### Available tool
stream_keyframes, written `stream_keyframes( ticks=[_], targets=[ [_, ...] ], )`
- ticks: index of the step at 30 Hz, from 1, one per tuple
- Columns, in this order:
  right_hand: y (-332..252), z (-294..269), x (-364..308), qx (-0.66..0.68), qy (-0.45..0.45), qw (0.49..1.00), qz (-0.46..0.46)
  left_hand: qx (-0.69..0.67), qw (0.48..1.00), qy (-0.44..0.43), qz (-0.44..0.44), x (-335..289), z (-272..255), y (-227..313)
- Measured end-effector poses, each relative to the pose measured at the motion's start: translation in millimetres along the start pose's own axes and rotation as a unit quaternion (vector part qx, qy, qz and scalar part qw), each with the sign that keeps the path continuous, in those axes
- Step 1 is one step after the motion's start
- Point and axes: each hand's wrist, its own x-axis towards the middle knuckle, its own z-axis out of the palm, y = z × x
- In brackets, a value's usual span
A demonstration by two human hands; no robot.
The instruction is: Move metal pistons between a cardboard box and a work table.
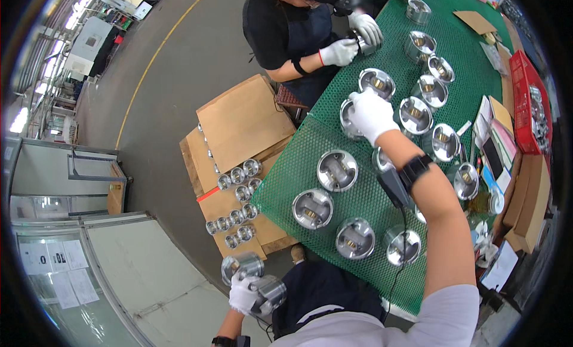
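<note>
My left hand (pixel 243 294), in a white glove, is low at the left beside the table. It is closed on two shiny metal pistons, an upper piston (pixel 243 266) and a lower piston (pixel 270 292). Over the green mat, my right hand (pixel 373 115), also gloved, reaches forward with its fingers on the rim of a standing piston (pixel 348 121). The hand hides part of that piston. Just beyond it stands another piston (pixel 377 83). Nearer to me are several more, among them a piston (pixel 337 170) and a piston (pixel 312 209).
A co-worker's gloved hands (pixel 352 45) hold a piston across the table. Left of the table, cardboard sheets (pixel 245 123) lie on a stack with rows of pistons (pixel 237 217). A red crate (pixel 530 108) and papers (pixel 501 135) line the right edge. A cable (pixel 401 269) hangs from my right wrist.
</note>
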Motion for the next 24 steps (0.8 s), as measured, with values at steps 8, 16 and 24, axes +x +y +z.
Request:
stream_keyframes(
  ticks=[8,16,24],
  targets=[
    [-110,26,-170,0.115,-0.286,0.949,0.069,0.005,0.991,-0.007,0.134,48,1,-12],
    [-128,123,-172,0.344,-0.146,0.854,0.362,0.007,0.987,-0.047,0.153,77,-26,-5],
    [-94,155,-189,0.181,-0.096,0.97,0.127,0.057,0.969,-0.051,0.236,136,-55,28]
  ],
)
